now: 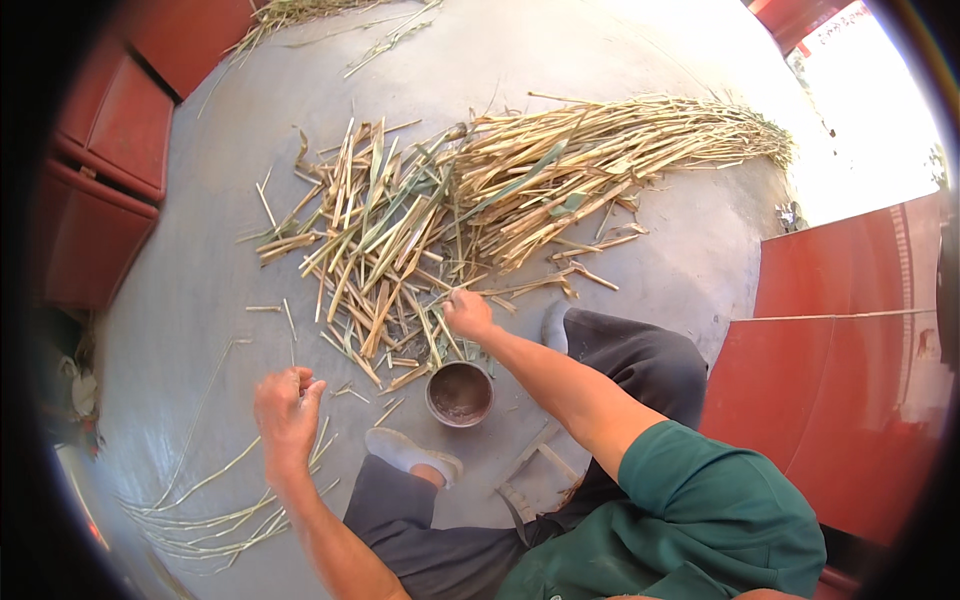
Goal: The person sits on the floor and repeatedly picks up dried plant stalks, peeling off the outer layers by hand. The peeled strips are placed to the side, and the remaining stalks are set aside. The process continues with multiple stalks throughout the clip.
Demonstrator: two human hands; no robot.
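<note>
My left hand (285, 415) is raised over the floor with its fingers curled closed. The tip of a thin stalk (290, 318) shows just beyond it; I cannot tell whether the hand grips it. At the near edge of a pile of short dry stalk pieces (385, 225), my right hand (467, 315) is closed too. What its fingers hold, if anything, is hidden. Between my hands and nearer to me stands a round bowl (460, 394) with a dark inside. Long thin green-yellow strips (230, 520) lie fanned out on the floor below my left hand.
A big bundle of long dry stalks (620, 150) stretches away to the far right. Red cabinets (115, 130) stand at the left, and red panels (830, 350) at the right. My shoe (410, 455) is beside the bowl. A low wooden frame (540, 462) lies by my legs.
</note>
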